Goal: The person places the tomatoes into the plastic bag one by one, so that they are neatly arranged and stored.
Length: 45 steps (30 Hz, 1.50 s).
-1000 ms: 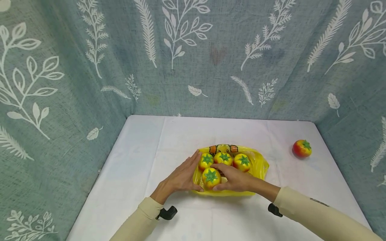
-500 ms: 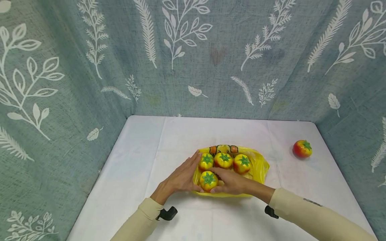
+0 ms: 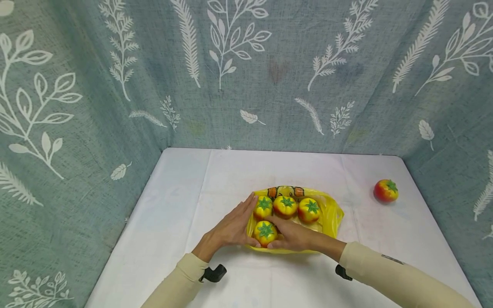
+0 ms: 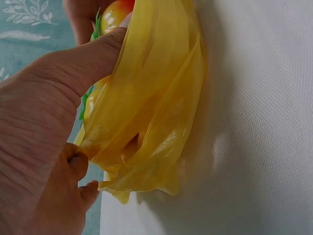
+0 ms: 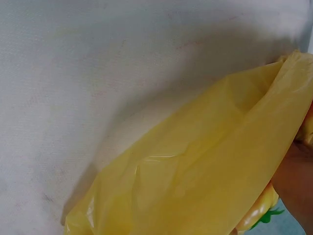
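Observation:
A yellow plastic bag (image 3: 331, 214) lies spread wide at mid-table, its mouth facing up. At its left rim my left hand (image 3: 231, 226) holds the plastic; in the left wrist view the thumb reaches inside while the fingers grip the bag's edge. Inside, my right hand (image 3: 293, 235) grips a red-and-yellow tomato-like fruit (image 3: 265, 233) with a green star-shaped top, thumb and fingers around its right side. Behind it three similar fruits stand in a row: the left fruit (image 3: 263, 208), middle fruit (image 3: 285, 207) and right fruit (image 3: 309, 210). The bag wall partly hides the right hand (image 5: 297, 178) in the right wrist view.
Another red-and-yellow fruit (image 3: 386, 191) sits alone near the right edge of the white-covered table (image 3: 185, 179). A grey-green leaf-patterned curtain (image 3: 239, 102) encloses the table's back and sides.
My right hand has moved left and slightly toward me, with the fruit going down into the bag's front-left corner. The left hand has stayed at the rim.

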Each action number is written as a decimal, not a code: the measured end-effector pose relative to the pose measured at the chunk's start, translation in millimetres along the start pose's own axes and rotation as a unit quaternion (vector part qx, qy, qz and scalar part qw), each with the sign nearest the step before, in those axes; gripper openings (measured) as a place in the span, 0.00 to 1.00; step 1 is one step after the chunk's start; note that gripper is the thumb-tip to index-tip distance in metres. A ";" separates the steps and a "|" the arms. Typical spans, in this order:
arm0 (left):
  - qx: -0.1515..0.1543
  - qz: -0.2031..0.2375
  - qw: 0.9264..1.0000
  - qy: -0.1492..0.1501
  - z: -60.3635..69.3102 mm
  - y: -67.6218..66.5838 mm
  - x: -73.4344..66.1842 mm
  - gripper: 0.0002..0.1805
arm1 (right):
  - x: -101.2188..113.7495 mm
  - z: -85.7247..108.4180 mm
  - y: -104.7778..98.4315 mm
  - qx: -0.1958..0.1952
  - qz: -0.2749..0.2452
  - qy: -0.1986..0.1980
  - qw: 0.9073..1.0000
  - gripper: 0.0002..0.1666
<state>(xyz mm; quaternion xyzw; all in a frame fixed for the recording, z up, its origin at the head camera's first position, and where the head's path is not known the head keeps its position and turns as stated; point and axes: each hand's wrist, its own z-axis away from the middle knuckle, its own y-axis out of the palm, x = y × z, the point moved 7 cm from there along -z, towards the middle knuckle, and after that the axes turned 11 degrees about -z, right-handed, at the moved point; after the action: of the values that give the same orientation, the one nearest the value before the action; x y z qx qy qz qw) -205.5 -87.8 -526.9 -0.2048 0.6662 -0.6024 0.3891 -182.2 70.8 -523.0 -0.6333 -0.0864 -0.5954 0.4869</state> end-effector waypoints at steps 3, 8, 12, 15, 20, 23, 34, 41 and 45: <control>-0.001 0.001 1.000 0.001 0.3 0.2 -0.3 0.76 | -1.5 -1.3 1.4 -0.002 -0.003 0.010 1.000 0.45; 0.000 -0.001 1.000 0.002 -0.8 0.4 0.0 0.76 | -2.1 -3.3 2.4 -0.008 0.002 0.003 1.000 0.45; 0.003 0.003 1.000 0.001 -1.5 0.7 0.2 0.76 | -1.8 -3.6 2.0 -0.010 0.005 -0.003 1.000 0.46; 0.005 0.001 1.000 -0.001 -2.0 1.2 0.6 0.76 | -2.4 -3.5 1.5 -0.011 0.008 -0.001 1.000 0.46; 0.005 -0.005 1.000 -0.001 -2.4 2.1 1.1 0.77 | -3.3 -3.9 1.1 -0.013 0.012 -0.001 1.000 0.46; 0.005 -0.002 1.000 -0.001 -2.4 2.5 1.2 0.77 | -3.1 -3.9 1.0 -0.014 0.017 -0.004 1.000 0.46; 0.008 -0.003 1.000 -0.007 -2.5 2.6 0.5 0.77 | 0.8 0.6 -8.4 -0.019 0.033 0.020 0.999 0.48; 0.013 -0.001 1.000 -0.016 -1.4 4.1 1.0 0.77 | 10.2 1.5 -16.9 -0.017 0.017 0.013 1.000 0.45; 0.008 0.000 1.000 -0.013 -1.1 3.6 1.0 0.76 | 14.1 3.4 -19.1 -0.019 0.028 0.019 0.999 0.46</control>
<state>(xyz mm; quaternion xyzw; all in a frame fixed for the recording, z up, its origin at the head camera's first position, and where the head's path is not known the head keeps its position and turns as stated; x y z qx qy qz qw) -206.2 -87.2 -530.6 -0.2099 0.6562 -0.6051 0.3990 -189.2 76.4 -500.8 -0.6332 -0.0486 -0.5946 0.4930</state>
